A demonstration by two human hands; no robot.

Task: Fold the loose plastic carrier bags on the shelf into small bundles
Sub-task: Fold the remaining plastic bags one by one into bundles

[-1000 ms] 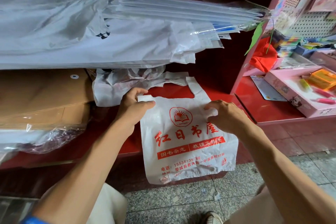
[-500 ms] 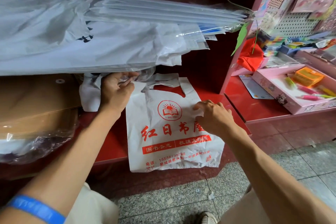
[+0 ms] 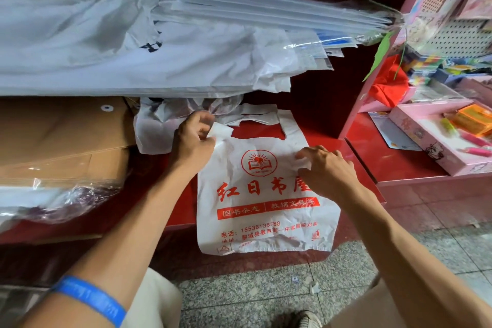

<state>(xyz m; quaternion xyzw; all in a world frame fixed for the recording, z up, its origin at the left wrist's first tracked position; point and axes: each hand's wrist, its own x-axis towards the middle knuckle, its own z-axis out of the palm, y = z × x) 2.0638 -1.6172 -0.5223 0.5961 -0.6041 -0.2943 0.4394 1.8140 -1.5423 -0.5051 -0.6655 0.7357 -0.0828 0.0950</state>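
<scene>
Thin crinkled white plastic carrier bag (image 3: 266,194) on a glossy red shelf (image 3: 314,130); matt brown cardboard (image 3: 53,136) beside

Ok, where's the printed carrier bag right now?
In the head view, the printed carrier bag lies centre frame on the red shelf, its lower half hanging over the edge, between the left hand and right hand.
</scene>
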